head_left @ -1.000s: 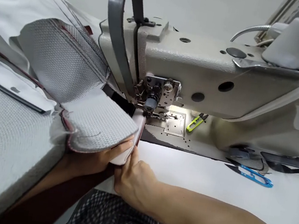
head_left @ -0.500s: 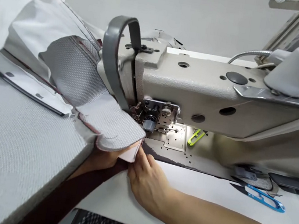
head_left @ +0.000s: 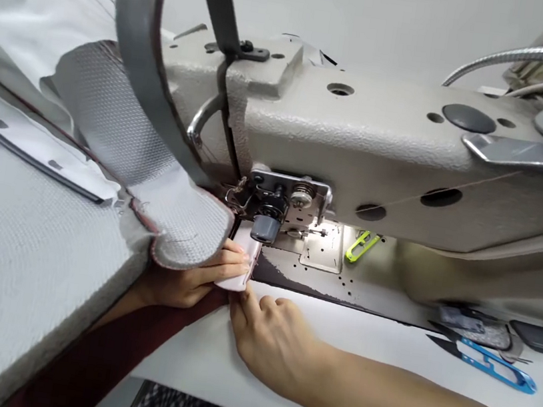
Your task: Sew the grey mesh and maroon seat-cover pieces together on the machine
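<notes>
A beige industrial sewing machine (head_left: 385, 145) fills the middle of the view, its lit needle area (head_left: 299, 224) just behind my fingers. A large pale textured cover piece (head_left: 17, 248) with dark red edging lies at the left and curls over toward the needle. My left hand (head_left: 195, 277) reaches out from under that curl and pinches a thin white edge piece (head_left: 243, 263) at the presser foot. My right hand (head_left: 268, 334) rests on the white table with its fingertips pressed against the same edge from the right.
A grey strap loop (head_left: 136, 50) arches over the machine head. Yellow-green thread snips (head_left: 361, 245) lie on the machine bed, blue snips (head_left: 491, 362) on the white table (head_left: 382, 354) at the right. A gooseneck lamp (head_left: 504, 58) stands at the upper right.
The view has moved closer to the machine head. My left fingers have come further out from under the curled material onto the white edge; my right hand stays against it.
</notes>
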{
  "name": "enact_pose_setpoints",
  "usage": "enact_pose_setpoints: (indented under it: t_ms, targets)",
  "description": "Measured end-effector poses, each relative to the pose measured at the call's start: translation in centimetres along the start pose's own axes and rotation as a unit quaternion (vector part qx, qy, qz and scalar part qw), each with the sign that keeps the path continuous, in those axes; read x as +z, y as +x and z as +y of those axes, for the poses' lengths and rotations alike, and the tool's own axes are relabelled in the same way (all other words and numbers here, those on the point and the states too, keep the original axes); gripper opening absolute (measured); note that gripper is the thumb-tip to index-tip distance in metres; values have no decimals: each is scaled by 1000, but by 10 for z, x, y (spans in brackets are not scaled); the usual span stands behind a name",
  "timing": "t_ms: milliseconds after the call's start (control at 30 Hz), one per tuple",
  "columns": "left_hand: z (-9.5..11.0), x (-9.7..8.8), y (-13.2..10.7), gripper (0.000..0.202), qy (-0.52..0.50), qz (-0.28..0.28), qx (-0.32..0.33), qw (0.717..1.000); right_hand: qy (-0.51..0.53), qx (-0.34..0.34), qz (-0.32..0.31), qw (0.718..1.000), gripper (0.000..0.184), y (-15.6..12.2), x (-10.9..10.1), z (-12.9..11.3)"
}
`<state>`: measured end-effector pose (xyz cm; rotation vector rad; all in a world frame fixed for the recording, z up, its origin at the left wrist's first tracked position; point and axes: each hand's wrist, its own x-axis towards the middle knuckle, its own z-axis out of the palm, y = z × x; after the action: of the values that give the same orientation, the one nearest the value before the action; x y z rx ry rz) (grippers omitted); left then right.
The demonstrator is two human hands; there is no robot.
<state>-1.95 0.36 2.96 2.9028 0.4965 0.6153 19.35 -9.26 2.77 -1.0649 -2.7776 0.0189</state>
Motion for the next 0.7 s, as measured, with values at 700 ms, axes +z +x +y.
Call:
enact_pose_setpoints:
  t_ms: [700]
  targets:
    - [-31,0,26,26,51,1,-2,999,19,-61,136,989,26,40,-6,-5]
